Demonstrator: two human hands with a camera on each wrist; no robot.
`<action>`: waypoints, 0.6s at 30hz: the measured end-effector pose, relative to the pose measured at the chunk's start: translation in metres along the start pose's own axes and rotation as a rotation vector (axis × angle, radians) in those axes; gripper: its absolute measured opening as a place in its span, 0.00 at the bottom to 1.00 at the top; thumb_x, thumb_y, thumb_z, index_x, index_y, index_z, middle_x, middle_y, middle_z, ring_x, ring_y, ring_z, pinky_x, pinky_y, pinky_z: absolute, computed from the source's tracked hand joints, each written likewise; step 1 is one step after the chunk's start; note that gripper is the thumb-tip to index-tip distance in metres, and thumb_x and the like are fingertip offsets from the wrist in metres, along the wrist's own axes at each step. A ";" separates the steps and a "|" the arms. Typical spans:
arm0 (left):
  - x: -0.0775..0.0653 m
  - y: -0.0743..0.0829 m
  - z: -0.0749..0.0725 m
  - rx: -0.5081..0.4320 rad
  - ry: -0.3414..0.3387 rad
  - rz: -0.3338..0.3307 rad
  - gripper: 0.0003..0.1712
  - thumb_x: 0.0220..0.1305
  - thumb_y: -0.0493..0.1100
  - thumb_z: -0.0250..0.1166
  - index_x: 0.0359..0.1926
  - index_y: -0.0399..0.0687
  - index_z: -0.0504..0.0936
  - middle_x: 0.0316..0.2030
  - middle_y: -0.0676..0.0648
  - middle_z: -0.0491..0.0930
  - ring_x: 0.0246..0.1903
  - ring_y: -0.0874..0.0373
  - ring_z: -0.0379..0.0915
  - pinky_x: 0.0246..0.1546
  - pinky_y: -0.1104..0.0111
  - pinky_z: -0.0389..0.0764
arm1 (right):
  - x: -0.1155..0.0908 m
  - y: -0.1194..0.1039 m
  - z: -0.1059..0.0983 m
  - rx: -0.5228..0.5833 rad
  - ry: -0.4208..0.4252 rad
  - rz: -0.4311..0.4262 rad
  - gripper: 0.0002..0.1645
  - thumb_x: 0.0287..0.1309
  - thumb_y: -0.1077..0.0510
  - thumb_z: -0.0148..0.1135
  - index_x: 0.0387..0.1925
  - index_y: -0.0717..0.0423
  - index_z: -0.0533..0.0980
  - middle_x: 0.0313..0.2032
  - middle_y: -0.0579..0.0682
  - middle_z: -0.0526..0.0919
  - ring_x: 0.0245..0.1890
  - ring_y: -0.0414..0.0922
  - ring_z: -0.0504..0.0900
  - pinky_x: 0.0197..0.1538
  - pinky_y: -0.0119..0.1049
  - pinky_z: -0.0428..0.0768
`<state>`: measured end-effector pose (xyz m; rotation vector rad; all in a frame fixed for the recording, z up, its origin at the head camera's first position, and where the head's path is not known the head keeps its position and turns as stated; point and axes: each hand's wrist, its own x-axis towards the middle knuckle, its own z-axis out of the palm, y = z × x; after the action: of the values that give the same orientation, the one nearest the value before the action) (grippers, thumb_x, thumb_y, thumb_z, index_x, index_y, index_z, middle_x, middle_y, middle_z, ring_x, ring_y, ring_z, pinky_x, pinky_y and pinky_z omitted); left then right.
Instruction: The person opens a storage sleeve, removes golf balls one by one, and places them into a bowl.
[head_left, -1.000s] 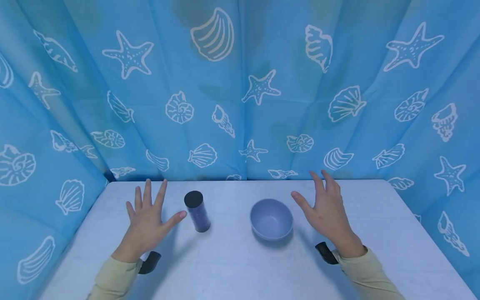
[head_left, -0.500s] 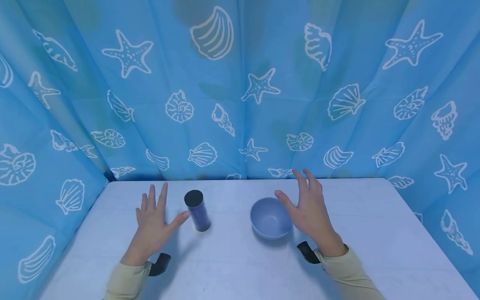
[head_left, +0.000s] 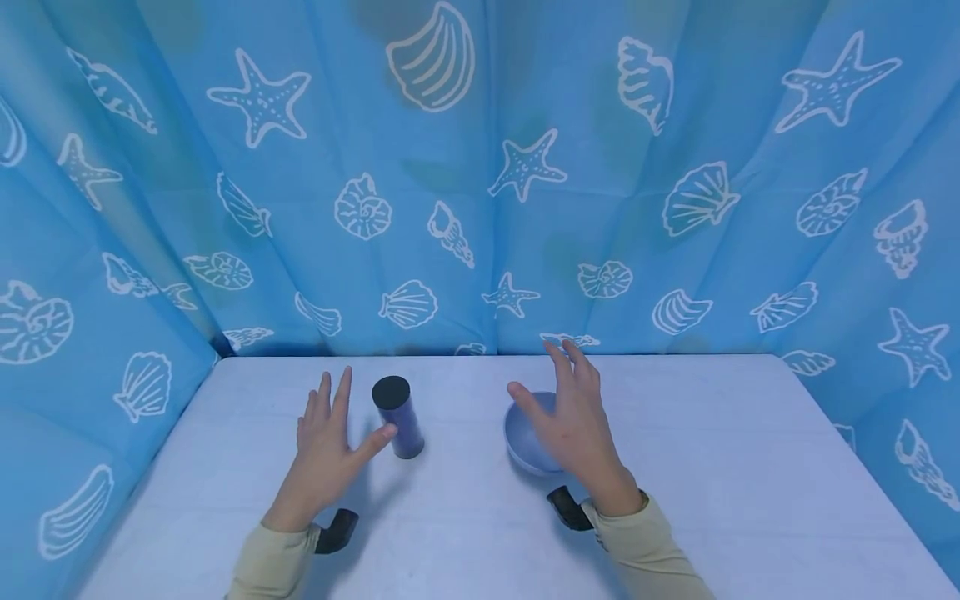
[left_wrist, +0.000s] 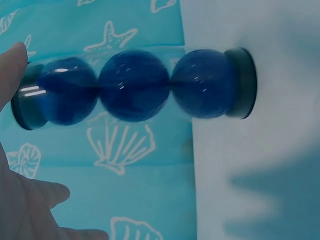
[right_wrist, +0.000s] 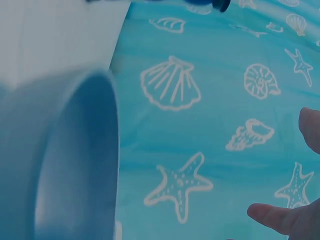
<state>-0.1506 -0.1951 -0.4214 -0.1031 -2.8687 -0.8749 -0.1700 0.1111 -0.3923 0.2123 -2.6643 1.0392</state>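
A clear tube [head_left: 407, 429] with black caps stands upright left of centre on the table; the left wrist view shows three blue balls [left_wrist: 134, 85] inside it. My left hand [head_left: 322, 462] is just left of the tube, fingers spread, its thumb overlapping the tube in the head view. To the right sits a round blue bowl [head_left: 522, 442], hollow side up. My right hand [head_left: 576, 429] hovers over the bowl's right part with loosely bent fingers, hiding much of it, and holds nothing. In the right wrist view the bowl's rim [right_wrist: 115, 100] is close at the left.
Both things stand on a table with a white cloth [head_left: 465, 533]. Blue curtains [head_left: 465, 167] with white shells and starfish hang behind the table and along its sides. Each wrist carries a small black camera mount [head_left: 337, 532].
Both hands have moved: the left one rightward to the tube, the right one leftward until it overlaps the bowl. The tube and bowl stay in place on the table.
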 end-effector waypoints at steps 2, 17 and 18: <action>0.001 0.001 0.002 -0.001 -0.003 0.008 0.58 0.53 0.71 0.57 0.73 0.54 0.36 0.71 0.36 0.32 0.67 0.32 0.27 0.58 0.33 0.38 | 0.000 -0.005 0.004 0.019 -0.006 0.008 0.50 0.54 0.26 0.46 0.69 0.50 0.54 0.70 0.55 0.47 0.69 0.55 0.45 0.58 0.63 0.62; 0.001 0.001 0.013 -0.046 -0.025 -0.003 0.58 0.51 0.73 0.57 0.73 0.54 0.39 0.71 0.37 0.41 0.68 0.34 0.36 0.59 0.35 0.48 | -0.002 -0.039 0.030 0.069 0.016 -0.029 0.50 0.52 0.24 0.46 0.68 0.51 0.57 0.68 0.56 0.51 0.68 0.53 0.50 0.60 0.60 0.63; 0.001 0.001 0.014 -0.045 -0.027 -0.004 0.58 0.51 0.73 0.57 0.73 0.54 0.39 0.71 0.37 0.42 0.68 0.34 0.37 0.59 0.36 0.49 | -0.002 -0.040 0.032 0.072 0.014 -0.033 0.50 0.52 0.24 0.46 0.68 0.51 0.57 0.68 0.56 0.51 0.68 0.53 0.50 0.60 0.60 0.62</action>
<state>-0.1529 -0.1866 -0.4327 -0.1143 -2.8759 -0.9469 -0.1648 0.0601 -0.3897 0.2616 -2.6046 1.1235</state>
